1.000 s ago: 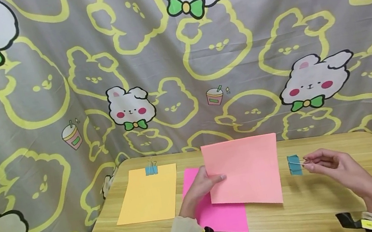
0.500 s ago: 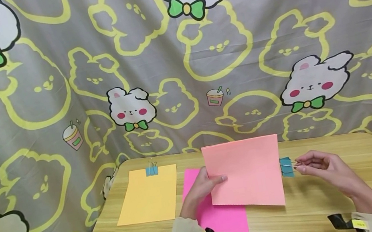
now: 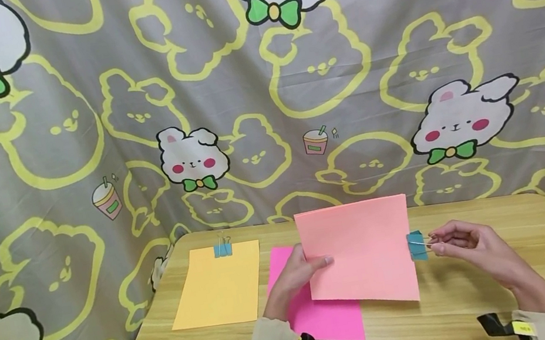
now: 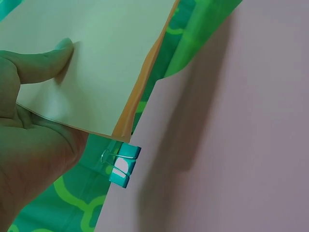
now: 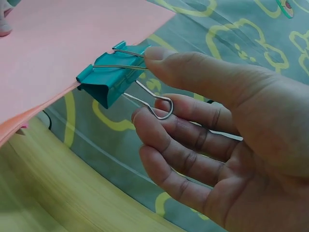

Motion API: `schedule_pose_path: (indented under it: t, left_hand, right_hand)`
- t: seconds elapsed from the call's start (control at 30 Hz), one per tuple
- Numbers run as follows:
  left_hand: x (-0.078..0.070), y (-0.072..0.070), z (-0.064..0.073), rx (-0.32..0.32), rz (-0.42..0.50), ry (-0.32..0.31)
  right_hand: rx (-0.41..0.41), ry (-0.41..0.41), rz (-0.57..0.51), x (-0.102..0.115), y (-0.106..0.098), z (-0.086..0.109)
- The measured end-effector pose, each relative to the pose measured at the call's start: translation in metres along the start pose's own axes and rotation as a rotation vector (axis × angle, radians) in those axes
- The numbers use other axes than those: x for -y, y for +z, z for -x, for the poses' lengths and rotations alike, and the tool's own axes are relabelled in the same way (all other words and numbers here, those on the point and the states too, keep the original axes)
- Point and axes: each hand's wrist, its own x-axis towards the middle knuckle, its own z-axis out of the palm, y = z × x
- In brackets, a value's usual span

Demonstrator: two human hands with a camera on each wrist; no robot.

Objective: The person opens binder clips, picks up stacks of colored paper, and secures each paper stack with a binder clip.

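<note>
Salmon-pink paper sheets (image 3: 357,251) are held up above the table in my left hand (image 3: 297,276), its thumb across the front and its fingers behind. At their right edge sits a teal binder clip (image 3: 416,246). My right hand (image 3: 468,243) holds this clip by its wire handles. In the right wrist view the thumb presses the upper handle and fingers touch the lower one, while the clip's mouth (image 5: 84,79) meets the paper edge. How deep the paper sits in it cannot be told. Magenta paper (image 3: 328,321) lies on the table, partly hidden beneath the held sheets.
Yellow-orange paper (image 3: 216,289) lies at the left, with another teal binder clip (image 3: 223,250) on its top edge. The wooden table (image 3: 465,306) ends at a grey curtain (image 3: 250,96) printed with cartoon rabbits.
My right hand has moved left with the binder clip, from apart from the salmon-pink paper to its right edge. My left hand and the sheets have stayed nearly still.
</note>
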Motion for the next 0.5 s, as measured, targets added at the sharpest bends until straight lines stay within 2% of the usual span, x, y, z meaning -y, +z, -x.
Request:
schedule_pose_path:
  t: [0.27,0.5]
  left_hand:
    - [-0.0006,-0.0004,-0.0007,0.021,0.022,0.006]
    - [-0.0014,-0.0001,0.0011,0.011,0.013,0.006]
  right_hand:
    - [-0.006,0.012,0.005,0.0017,0.006,-0.0045]
    - [0.002,0.003,-0.043,0.002,0.0107,-0.007]
